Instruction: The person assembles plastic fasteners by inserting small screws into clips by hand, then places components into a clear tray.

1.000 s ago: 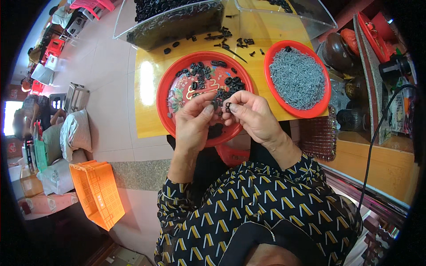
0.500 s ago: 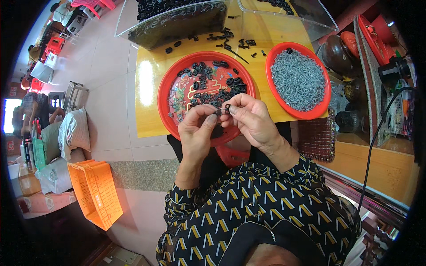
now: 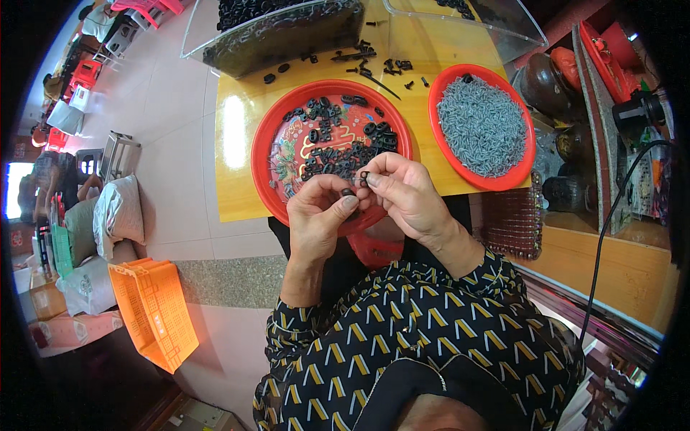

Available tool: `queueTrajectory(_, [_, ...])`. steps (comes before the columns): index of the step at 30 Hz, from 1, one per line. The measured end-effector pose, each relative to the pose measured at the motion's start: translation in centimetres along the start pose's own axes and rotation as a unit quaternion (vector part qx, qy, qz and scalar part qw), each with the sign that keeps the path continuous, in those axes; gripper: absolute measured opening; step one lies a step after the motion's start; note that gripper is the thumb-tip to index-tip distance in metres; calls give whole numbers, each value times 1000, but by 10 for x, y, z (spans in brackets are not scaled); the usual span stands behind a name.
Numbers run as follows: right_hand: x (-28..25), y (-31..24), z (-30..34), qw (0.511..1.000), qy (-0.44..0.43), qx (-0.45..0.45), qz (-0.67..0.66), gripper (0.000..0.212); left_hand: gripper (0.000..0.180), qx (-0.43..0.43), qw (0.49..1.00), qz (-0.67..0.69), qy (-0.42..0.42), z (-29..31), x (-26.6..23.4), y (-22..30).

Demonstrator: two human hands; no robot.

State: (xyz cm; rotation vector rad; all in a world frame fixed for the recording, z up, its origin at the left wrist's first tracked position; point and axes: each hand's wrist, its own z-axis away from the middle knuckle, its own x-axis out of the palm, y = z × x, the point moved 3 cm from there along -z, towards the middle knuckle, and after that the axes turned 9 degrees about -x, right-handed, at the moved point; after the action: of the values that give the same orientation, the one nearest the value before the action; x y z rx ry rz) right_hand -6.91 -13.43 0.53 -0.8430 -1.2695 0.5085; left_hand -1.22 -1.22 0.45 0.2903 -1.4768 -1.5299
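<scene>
Over the near rim of a red round tray [image 3: 259, 161], my two hands meet with fingertips almost touching. My left hand [image 3: 314, 219] pinches a small dark piece [image 3: 348, 192] between thumb and forefinger. In my right hand [image 3: 415, 201], thumb and forefinger grip a small black plastic part [image 3: 364, 179] with holes in it; a thin, light sliver beside it is too small to make out. Many similar black plastic parts [image 3: 352, 159] lie loose in the tray beyond my fingers. Grey screws [image 3: 483, 128] fill a red bowl [image 3: 530, 159] to the right.
Clear plastic bins [image 3: 287, 47] of black parts stand at the table's far side. Black scraps [image 3: 363, 54] lie scattered on the yellow table [image 3: 237, 190]. An orange crate [image 3: 154, 312] and stuffed sacks [image 3: 120, 215] are on the floor at left. A black cable [image 3: 611, 215] hangs at right.
My fingertips have parted slightly, and the left hand's piece sits a little lower in its pinch. The table and trays appear shifted slightly up and left in view.
</scene>
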Motion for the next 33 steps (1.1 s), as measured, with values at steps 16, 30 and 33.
queueTrajectory(16, [10,-20,2,975,-3,23,222,5,24,-7,993,113,-22,7,-12,-4])
queueTrajectory(30, [12,-21,3,960,-18,3,278,3,26,-8,998,56,-11,12,-10,-6])
queueTrajectory(33, [12,-21,3,963,-21,10,268,3,26,2,1000,22,-14,12,-9,-5])
